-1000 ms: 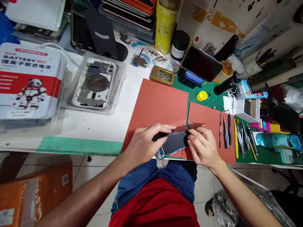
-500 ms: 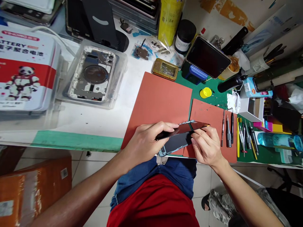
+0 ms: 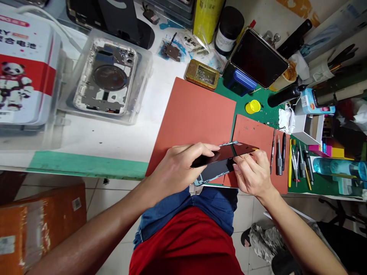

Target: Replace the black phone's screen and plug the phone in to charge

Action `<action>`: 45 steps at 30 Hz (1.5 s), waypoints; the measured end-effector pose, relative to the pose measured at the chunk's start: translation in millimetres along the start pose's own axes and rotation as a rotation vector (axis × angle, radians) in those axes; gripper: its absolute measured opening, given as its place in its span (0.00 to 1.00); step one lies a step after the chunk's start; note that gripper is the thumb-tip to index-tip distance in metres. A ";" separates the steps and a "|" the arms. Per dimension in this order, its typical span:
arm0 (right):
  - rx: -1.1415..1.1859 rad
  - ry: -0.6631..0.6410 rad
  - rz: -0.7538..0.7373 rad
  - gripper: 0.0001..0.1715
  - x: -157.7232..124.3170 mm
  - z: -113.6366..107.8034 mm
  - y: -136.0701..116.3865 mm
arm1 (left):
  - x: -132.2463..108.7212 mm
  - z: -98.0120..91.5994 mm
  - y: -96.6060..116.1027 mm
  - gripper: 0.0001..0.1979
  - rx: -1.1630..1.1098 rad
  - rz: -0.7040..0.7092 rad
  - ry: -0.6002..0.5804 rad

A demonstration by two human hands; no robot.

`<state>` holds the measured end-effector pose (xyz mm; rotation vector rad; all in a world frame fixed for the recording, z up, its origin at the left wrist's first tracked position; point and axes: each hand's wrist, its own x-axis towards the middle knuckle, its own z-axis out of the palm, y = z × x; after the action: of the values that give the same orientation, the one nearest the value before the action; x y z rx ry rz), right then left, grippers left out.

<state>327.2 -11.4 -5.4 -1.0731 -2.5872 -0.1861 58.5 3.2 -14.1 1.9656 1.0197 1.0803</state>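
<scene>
My left hand (image 3: 179, 166) is closed on the left end of a dark, glossy phone screen (image 3: 225, 152), fingers on top. The screen is tilted, its right end a little higher. At that right end my right hand (image 3: 254, 173) has its fingers bent and pressed together against the screen's underside and edge. Beneath it lies a dark panel with a light-blue edge (image 3: 213, 172), partly hidden by both hands. Whether the two pieces are joined, I cannot tell. Both are over the front edge of a red-brown mat (image 3: 197, 110).
A smaller mat (image 3: 252, 130) carries a dark-handled tool (image 3: 279, 162), with tweezers (image 3: 295, 164) farther right. A phone housing (image 3: 106, 76) lies in a clear case on the left. At the back are a small tin (image 3: 202, 74), a yellow cap (image 3: 252, 107) and a propped phone (image 3: 259, 57).
The camera view has shifted slightly, so bench items at the back sit higher in the picture. Both hands keep nearly the same hold, with the screen turned very little.
</scene>
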 end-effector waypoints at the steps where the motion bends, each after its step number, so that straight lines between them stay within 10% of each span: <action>1: -0.023 -0.008 -0.011 0.08 0.6 0.0 -0.1 | -0.1 0.0 0.1 0.09 0.003 0.003 0.001; 45: -0.175 -0.182 -0.589 0.08 20.0 -24.0 58.7 | 5.0 0.7 1.4 0.09 -0.135 -0.186 0.076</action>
<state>361.6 37.4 23.7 -0.3545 -3.0327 -0.4783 61.3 6.7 -11.4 1.6986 1.1164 1.0964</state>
